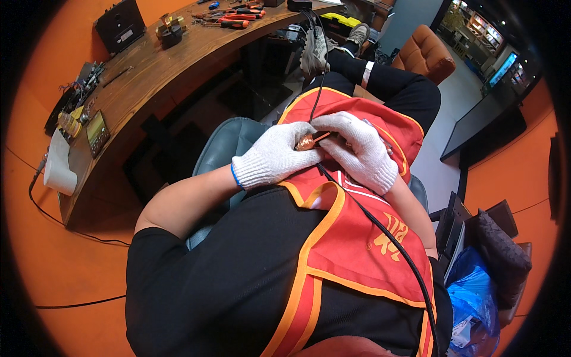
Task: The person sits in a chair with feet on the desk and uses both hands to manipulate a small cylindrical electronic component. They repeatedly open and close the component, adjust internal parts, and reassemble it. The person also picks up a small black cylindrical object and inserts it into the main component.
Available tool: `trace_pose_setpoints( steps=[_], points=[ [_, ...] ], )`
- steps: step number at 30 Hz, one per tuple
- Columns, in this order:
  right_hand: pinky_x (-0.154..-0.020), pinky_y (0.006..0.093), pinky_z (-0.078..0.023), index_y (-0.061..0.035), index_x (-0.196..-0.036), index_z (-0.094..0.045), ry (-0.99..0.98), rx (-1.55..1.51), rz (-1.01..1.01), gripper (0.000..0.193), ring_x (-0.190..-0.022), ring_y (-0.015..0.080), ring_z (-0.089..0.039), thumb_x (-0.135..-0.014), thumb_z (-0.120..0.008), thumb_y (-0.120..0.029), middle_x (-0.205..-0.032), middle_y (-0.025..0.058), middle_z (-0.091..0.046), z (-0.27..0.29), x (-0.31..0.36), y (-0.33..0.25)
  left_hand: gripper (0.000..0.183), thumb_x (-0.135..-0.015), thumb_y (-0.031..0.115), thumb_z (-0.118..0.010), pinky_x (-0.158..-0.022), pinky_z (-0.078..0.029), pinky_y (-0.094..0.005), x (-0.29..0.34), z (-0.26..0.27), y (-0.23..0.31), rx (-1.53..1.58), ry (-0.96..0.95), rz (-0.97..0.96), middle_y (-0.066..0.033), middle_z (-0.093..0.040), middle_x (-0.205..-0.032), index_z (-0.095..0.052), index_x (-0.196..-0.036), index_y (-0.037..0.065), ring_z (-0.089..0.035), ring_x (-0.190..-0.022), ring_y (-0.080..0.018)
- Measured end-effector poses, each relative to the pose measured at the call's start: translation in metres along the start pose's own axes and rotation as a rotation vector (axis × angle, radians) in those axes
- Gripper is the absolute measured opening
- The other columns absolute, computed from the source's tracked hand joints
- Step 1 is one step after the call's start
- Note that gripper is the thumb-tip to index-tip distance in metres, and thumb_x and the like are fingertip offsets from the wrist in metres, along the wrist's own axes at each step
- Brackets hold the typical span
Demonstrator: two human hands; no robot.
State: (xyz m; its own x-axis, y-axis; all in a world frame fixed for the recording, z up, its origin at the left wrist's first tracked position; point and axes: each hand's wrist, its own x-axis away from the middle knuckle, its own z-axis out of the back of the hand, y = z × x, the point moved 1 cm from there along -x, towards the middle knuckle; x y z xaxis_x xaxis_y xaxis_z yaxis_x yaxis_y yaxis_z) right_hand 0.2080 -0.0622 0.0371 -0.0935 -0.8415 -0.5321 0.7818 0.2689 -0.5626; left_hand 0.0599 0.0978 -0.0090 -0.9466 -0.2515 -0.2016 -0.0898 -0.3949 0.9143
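Both hands wear white knit gloves and meet over my lap. My left hand (pixel 270 153) is closed around a small coil of shiny copper wire (pixel 305 143), its thumb and fingers on either side. A short copper-coloured strip (pixel 322 137) sticks out beside the coil toward the right hand. My right hand (pixel 361 149) is closed with its fingers bent over the far end; whatever its fingertips grip is hidden. Beneath the hands lies a red apron (pixel 369 238) with yellow edging. A black cable (pixel 392 238) passes under the hands and down across the apron.
At the left a curved wooden desk (pixel 148 65) carries pliers (pixel 235 22), a dark boxy device (pixel 121 27), a multimeter-like meter (pixel 97 134) and a paper roll (pixel 59 163). A brown chair (pixel 423 55) stands ahead right. A blue plastic bag (pixel 473 291) sits at lower right.
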Motion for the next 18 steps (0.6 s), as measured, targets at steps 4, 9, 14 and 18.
trace_pose_setpoints(
  steps=[4,9,14,18],
  points=[
    [-0.09,0.0335,-0.058,-0.0009,-0.124,-0.073,-0.126,-0.01,-0.254,0.027,-0.095,0.025,-0.077,-0.102,-0.074,-0.016,-0.107,0.0132,-0.078,0.005,0.004,-0.002,0.039,-0.096,0.032,-0.079,-0.087,-0.057,-0.0384,0.003,0.001,0.008,-0.125,-0.008,-0.035,-0.0173,-0.077,-0.1,-0.071,-0.115,-0.001,-0.076,-0.093,-0.0283],
    [-0.092,0.0357,-0.058,-0.0008,-0.123,-0.073,-0.091,0.006,-0.134,0.024,-0.1,0.0271,-0.076,-0.102,-0.072,-0.013,-0.112,0.015,-0.077,0.002,0.002,0.001,0.041,-0.094,0.03,-0.078,-0.093,-0.058,-0.0388,0.003,0.002,0.012,-0.136,-0.017,-0.014,-0.02,-0.077,-0.107,-0.072,-0.121,-0.001,-0.077,-0.101,-0.0304],
    [-0.094,0.0362,-0.058,-0.0029,-0.12,-0.073,-0.099,-0.017,-0.029,0.023,-0.107,0.0262,-0.074,-0.098,-0.073,-0.002,-0.116,0.0136,-0.074,0.001,0.005,0.007,0.04,-0.096,0.02,-0.08,-0.097,-0.056,-0.0322,0.002,0.004,0.012,-0.111,-0.029,-0.045,-0.0101,-0.077,-0.113,-0.072,-0.13,0.001,-0.07,-0.104,-0.0145],
    [-0.096,0.0369,-0.058,-0.0049,-0.122,-0.073,-0.087,-0.001,0.182,0.03,-0.106,0.027,-0.074,-0.093,-0.075,0.003,-0.117,0.0132,-0.073,0.0,0.002,0.011,0.039,-0.096,0.021,-0.081,-0.096,-0.056,-0.0323,0.002,0.005,0.015,-0.091,-0.074,0.07,-0.0101,-0.078,-0.113,-0.072,-0.128,-0.001,-0.071,-0.103,-0.0147]
  ],
)
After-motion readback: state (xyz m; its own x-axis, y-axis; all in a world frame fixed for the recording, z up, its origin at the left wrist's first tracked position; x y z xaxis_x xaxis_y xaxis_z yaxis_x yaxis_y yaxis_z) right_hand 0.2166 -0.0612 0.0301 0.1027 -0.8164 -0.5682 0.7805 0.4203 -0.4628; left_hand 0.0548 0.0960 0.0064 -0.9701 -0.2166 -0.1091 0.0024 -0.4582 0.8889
